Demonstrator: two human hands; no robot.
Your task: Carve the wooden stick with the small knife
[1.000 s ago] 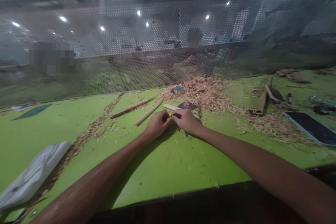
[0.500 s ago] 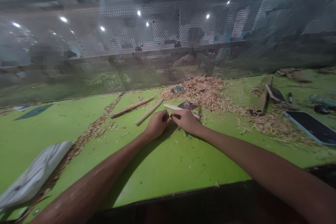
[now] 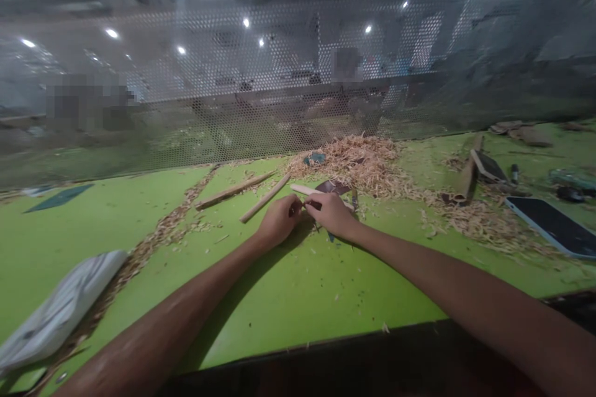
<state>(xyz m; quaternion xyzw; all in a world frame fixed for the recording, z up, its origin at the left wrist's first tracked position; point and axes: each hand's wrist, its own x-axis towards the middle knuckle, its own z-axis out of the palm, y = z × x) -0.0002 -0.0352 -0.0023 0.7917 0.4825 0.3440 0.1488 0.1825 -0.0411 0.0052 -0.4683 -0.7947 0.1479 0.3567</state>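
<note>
My left hand (image 3: 280,218) and my right hand (image 3: 329,213) are close together over the green table (image 3: 298,304), fingers pinched around something too small to make out between them. Behind my right hand lies a pale wooden stick (image 3: 303,190), partly hidden by it, with a dark brown piece (image 3: 333,187) beside it. A light stick (image 3: 265,198) rests just beyond my left hand, and a longer, darker stick (image 3: 235,190) lies to its left. Small dark bits are scattered below my hands.
A heap of wood shavings (image 3: 363,158) lies against the mesh screen (image 3: 261,93). On the right are a phone (image 3: 554,225), a grey block-like object (image 3: 490,167) and a brown trough-shaped piece (image 3: 467,180). A white cloth bundle (image 3: 65,307) sits at left.
</note>
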